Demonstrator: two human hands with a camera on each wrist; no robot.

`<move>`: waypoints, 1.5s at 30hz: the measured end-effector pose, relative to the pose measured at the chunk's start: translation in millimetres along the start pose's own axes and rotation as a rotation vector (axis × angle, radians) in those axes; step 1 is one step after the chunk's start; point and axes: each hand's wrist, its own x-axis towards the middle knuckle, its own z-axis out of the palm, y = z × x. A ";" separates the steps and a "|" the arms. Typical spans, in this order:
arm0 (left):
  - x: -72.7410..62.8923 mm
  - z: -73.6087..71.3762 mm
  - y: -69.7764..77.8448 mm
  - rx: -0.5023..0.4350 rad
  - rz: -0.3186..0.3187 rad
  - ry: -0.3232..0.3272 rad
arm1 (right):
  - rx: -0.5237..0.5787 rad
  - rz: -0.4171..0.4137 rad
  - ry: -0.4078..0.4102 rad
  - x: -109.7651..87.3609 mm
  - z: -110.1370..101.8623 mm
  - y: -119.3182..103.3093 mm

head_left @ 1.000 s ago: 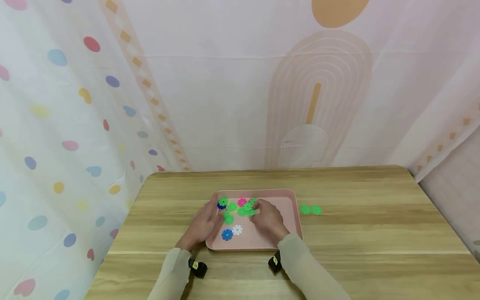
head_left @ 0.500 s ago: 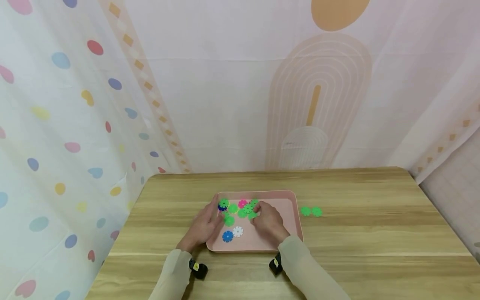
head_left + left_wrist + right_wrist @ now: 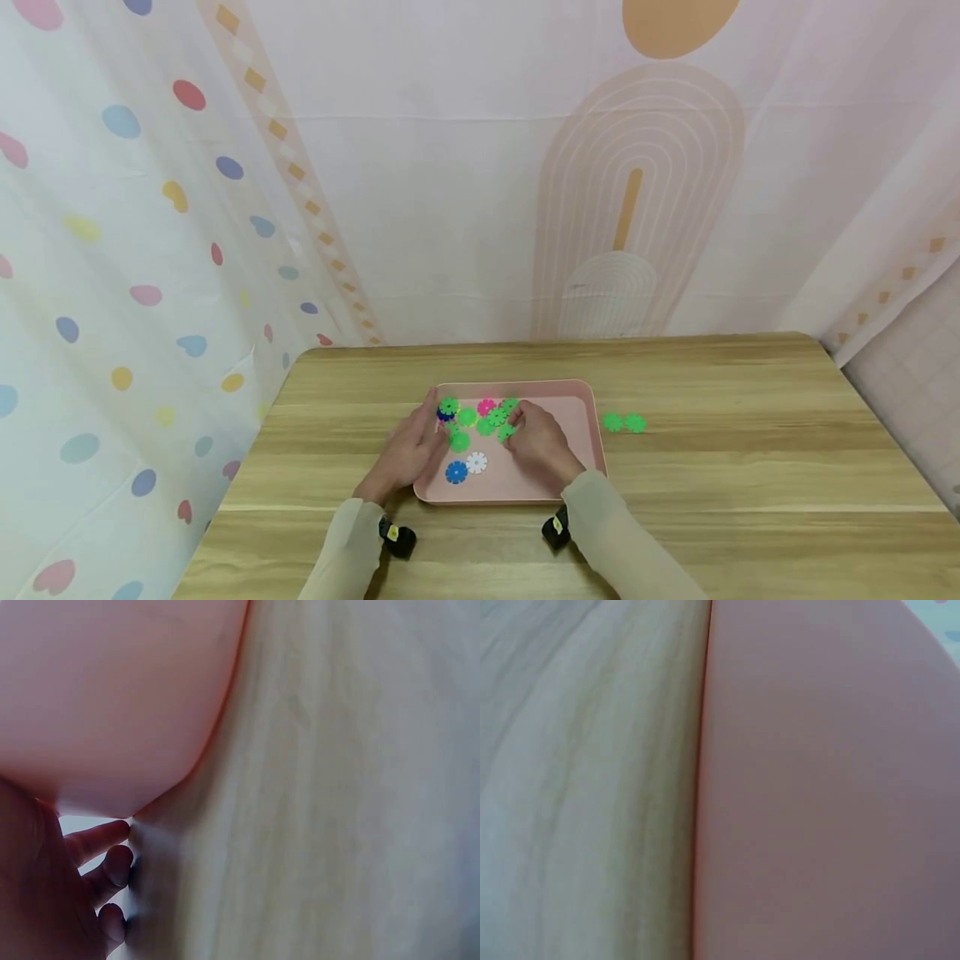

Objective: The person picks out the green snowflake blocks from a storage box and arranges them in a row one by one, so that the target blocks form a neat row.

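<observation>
A pink tray (image 3: 517, 492) holds several plastic snowflake building discs. My left hand (image 3: 405, 450) holds the tray's left wall, thumb inside it and fingers along the outside; in the left wrist view those fingers (image 3: 112, 866) lie beside the wall. With curled fingers, my right hand (image 3: 542, 437) pinches a green disc (image 3: 506, 433) over the tray. Beside that disc lie a cluster of green discs (image 3: 497, 417) and a pink disc (image 3: 486, 407). A blue disc (image 3: 456, 472) and a white disc (image 3: 477, 462) lie nearer the front. The right wrist view shows no fingers.
Right of the tray, two green discs (image 3: 624, 422) lie side by side on the wooden table (image 3: 720, 483). A green disc (image 3: 448, 405) overlaps a dark blue one in the tray's back left corner. A patterned curtain (image 3: 450, 208) hangs behind the table.
The green disc at my right fingertips has tilted and shows more of its face. The right hand has shifted only slightly; the left hand stays at the tray's left wall.
</observation>
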 end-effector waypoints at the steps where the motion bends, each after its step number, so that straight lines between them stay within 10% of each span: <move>1: -0.2 -0.4 0.4 -0.003 -0.002 -0.002 | 0.016 -0.009 -0.003 0.3 -0.6 0.6; 17: -1.5 -2.2 2.8 -0.007 0.000 -0.004 | 0.098 -0.109 -0.033 -4.3 -12.5 2.9; 45: 0.4 -0.1 1.9 0.002 0.031 0.020 | 0.190 -0.149 0.009 -16.2 -94.6 12.0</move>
